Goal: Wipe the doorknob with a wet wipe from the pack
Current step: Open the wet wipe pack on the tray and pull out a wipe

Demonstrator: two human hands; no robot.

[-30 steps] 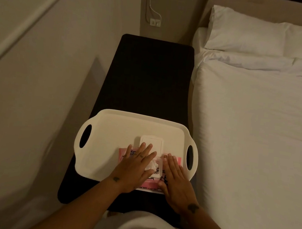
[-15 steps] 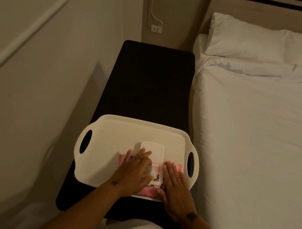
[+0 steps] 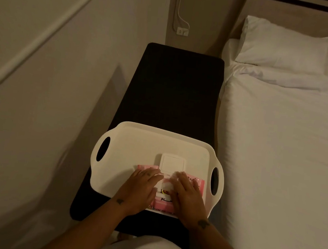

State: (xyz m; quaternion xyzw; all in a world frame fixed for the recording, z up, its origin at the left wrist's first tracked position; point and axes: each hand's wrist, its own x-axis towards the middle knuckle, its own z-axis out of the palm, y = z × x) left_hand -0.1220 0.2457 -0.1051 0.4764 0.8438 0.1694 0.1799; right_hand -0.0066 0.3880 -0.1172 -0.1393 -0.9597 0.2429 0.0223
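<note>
A pink wet-wipe pack [image 3: 198,184] lies at the near edge of a white tray [image 3: 135,151]. Its white flip lid [image 3: 173,163] stands open toward the far side. A white wipe [image 3: 165,186] shows in the opening between my hands. My left hand [image 3: 141,191] lies flat on the pack's left half, fingertips at the opening. My right hand [image 3: 187,198] lies flat on the right half and presses the pack down. Neither hand grips the wipe. No doorknob is in view.
The tray sits on the near end of a dark narrow bench [image 3: 175,88]. A bed with white sheets [image 3: 279,147] and a pillow [image 3: 286,50] runs along the right. A pale wall [image 3: 42,69] is close on the left, with a wall socket [image 3: 181,31] behind the bench.
My left hand has slid left off the opening, so the wipe now shows between the hands. My right hand has moved further up the pack. The view has tilted up slightly.
</note>
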